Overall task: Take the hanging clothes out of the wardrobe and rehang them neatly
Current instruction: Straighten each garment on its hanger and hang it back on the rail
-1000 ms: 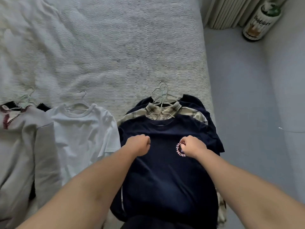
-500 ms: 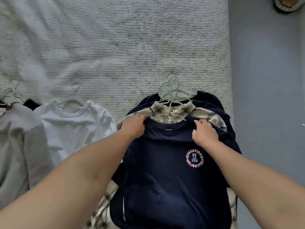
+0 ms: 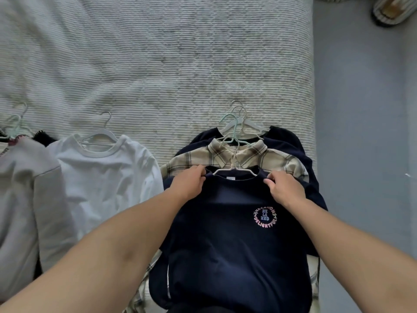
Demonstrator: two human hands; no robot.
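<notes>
While both hands hold the navy tee (image 3: 228, 240) up by its shoulders, it lies on top of a pile at the right side of the bed (image 3: 158, 64). The left hand (image 3: 189, 184) pinches the cloth just beside the neck hole. The right hand (image 3: 285, 188) pinches the other shoulder the same way. A white hanger (image 3: 234, 171) sits inside the neck, and its hook runs up over the plaid shirt (image 3: 237, 154) below.

I think things could go wrong here. Several hooks (image 3: 235, 116) are bunched close together at the top of the pile. If the tee is lifted fast, its hook could catch on the plaid shirt's collar or on another hanger and drag the whole pile along. The neck hole looks loose on the hanger, so one shoulder could slip off if the hands pull unevenly.

The pile is close to the right edge of the bed, with the floor (image 3: 361, 154) just beyond. Some of the clothes hang over the near edge too. A hard tug to the right could send things sliding off.

To the left there is a white tee (image 3: 101, 177) on its own hanger, and a grey top (image 3: 22, 188) past that. Between the white tee and the pile is only a thin strip of bed. The far part of the bed has lots of bare room, so moving up and away looks safest.
</notes>
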